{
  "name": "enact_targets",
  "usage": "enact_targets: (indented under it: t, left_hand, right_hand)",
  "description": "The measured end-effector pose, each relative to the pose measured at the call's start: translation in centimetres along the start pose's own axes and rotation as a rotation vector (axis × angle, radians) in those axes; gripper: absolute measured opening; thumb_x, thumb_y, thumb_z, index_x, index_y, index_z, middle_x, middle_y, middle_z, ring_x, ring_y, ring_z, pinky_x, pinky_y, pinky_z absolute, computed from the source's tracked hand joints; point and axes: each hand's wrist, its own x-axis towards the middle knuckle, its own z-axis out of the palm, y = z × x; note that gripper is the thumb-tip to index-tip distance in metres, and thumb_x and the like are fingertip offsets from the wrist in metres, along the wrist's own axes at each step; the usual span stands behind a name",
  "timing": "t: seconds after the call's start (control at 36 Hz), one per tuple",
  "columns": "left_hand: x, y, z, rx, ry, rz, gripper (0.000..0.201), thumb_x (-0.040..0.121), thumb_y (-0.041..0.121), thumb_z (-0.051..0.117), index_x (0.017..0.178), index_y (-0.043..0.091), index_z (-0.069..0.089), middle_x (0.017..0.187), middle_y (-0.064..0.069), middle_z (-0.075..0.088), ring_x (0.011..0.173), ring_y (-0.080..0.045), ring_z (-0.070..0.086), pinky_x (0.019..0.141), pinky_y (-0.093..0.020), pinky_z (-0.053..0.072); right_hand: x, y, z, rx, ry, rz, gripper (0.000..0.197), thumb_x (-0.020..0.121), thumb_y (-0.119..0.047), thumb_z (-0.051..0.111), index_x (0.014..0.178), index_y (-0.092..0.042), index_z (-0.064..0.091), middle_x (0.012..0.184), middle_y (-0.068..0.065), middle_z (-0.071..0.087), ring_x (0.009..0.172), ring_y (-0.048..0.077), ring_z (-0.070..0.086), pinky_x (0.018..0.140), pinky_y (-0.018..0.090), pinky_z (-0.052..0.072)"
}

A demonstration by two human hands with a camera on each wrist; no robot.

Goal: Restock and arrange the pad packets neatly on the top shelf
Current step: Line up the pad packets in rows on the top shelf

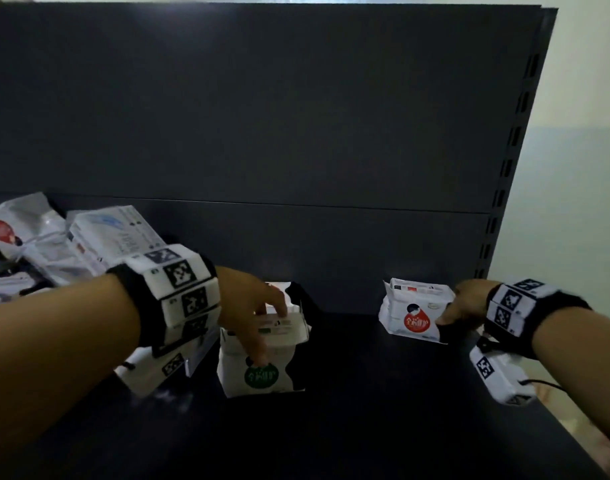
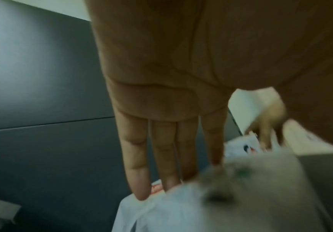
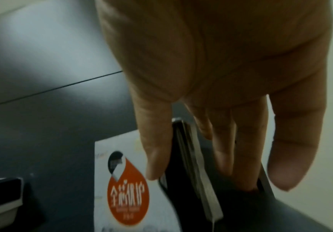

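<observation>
Now left hand point(image 1: 251, 306) grips green-label packet point(image 1: 262, 355) from above; right hand point(image 1: 464, 304) pinches red-label packet point(image 1: 412, 315).

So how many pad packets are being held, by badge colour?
Green-badged white plastic packet: 1, in the left hand
Red-badged white plastic packet: 1, in the right hand
Total held: 2. The jumbled heap at far left can't be counted.

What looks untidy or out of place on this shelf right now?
The heap of packets at the far left lies jumbled, tilted and overlapping, not in a row. The left hand grips an upright green-label packet; the right hand holds a red-label packet, standing apart.
</observation>
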Motion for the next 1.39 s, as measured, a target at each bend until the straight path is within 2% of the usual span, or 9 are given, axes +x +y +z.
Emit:
enact_targets:
  t: [0.19,0.36,0.47,0.61,0.83,0.89,1.0,1.17,1.39]
  left_hand:
    - [-1.3,-0.9,0.5,0.099,0.026,-0.028,0.079,0.068,0.045,0.08,0.133,0.041,0.036,0.122,0.013,0.057,0.094,-0.006,0.05,0.083,-0.021,0.039]
    - [-2.8,-2.1,1.0,0.113,0.027,-0.027,0.074,0.07,0.04,0.08,0.133,0.034,0.042,0.126,0.013,0.054,0.102,-0.007,0.05,0.086,-0.02,0.04]
    - [-3.4,-2.5,1.3,0.102,0.038,-0.005,0.072,0.074,0.037,0.078,0.136,0.032,0.042,0.13,0.01,0.052,0.114,-0.011,0.051,0.087,-0.019,0.037]
    - [-3.6,-3.0,1.5,0.08,0.039,0.018,0.074,0.075,0.035,0.077,0.138,0.031,0.04,0.134,0.007,0.05,0.118,-0.014,0.05,0.087,-0.02,0.035]
    - [-5.9,-4.9,0.2,-0.043,0.176,-0.035,0.061,0.082,0.043,0.068,0.137,0.027,0.044,0.13,0.006,0.057,0.114,-0.011,0.054,0.088,-0.018,0.038]
    - [-7.0,-5.8,-0.6,-0.049,0.262,-0.092,0.058,0.084,0.042,0.066,0.136,0.027,0.045,0.127,0.006,0.058,0.113,-0.011,0.055,0.089,-0.018,0.038]
    - [-8.1,-6.9,-1.3,-0.065,0.318,-0.182,0.059,0.083,0.043,0.066,0.136,0.026,0.046,0.124,0.008,0.06,0.113,-0.011,0.054,0.095,-0.021,0.038]
    - [-7.4,-6.0,-0.6,-0.059,0.201,-0.169,0.065,0.079,0.05,0.068,0.136,0.032,0.043,0.124,0.012,0.059,0.106,-0.008,0.055,0.087,-0.02,0.04]
    - [-4.9,-3.1,0.1,-0.007,0.039,-0.046,0.079,0.07,0.055,0.074,0.138,0.036,0.039,0.126,0.012,0.056,0.102,-0.006,0.054,0.095,-0.024,0.043]
  right_hand:
    - [-4.6,-6.3,-3.3,-0.186,0.24,-0.219,0.04,0.087,-0.039,0.066,0.063,-0.01,0.055,0.062,0.003,0.051,0.057,0.015,0.047,0.053,0.025,0.035]
    - [-7.1,-17.1,0.7,-0.191,0.095,-0.645,0.044,0.08,-0.04,0.073,0.113,-0.013,0.065,0.113,0.003,0.066,0.099,0.017,0.059,0.079,0.024,0.042]
    - [-5.9,-22.4,4.5,-0.314,-0.016,-0.692,0.072,0.075,-0.043,0.078,0.134,-0.014,0.049,0.135,0.004,0.054,0.121,0.022,0.052,0.094,0.027,0.04]
    - [-4.2,-25.7,6.3,-0.357,-0.051,-0.639,0.081,0.07,-0.045,0.081,0.134,-0.01,0.045,0.136,0.008,0.051,0.119,0.027,0.052,0.092,0.031,0.042]
    - [-1.7,-25.9,7.8,-0.594,-0.103,-0.566,0.093,0.026,-0.077,0.071,0.096,-0.015,0.071,0.095,0.004,0.075,0.083,0.02,0.07,0.083,0.039,0.058]
    - [-2.6,-25.7,7.9,-0.668,-0.059,-0.552,0.086,0.03,-0.078,0.067,0.09,-0.015,0.071,0.09,0.003,0.074,0.083,0.021,0.069,0.078,0.037,0.059]
    - [-4.6,-24.6,8.5,-0.586,0.056,-0.578,0.089,0.053,-0.061,0.078,0.122,-0.017,0.043,0.117,0.01,0.044,0.109,0.033,0.05,0.082,0.042,0.046]
    - [-6.9,-22.3,7.8,-0.364,-0.143,-0.616,0.077,0.067,-0.016,0.079,0.124,-0.015,0.027,0.098,0.007,0.061,0.081,0.025,0.065,0.067,0.04,0.058]
    - [-8.0,-17.5,6.6,-0.388,-0.066,-0.606,0.092,0.056,-0.034,0.09,0.125,-0.02,0.031,0.117,0.004,0.054,0.106,0.025,0.058,0.084,0.045,0.055]
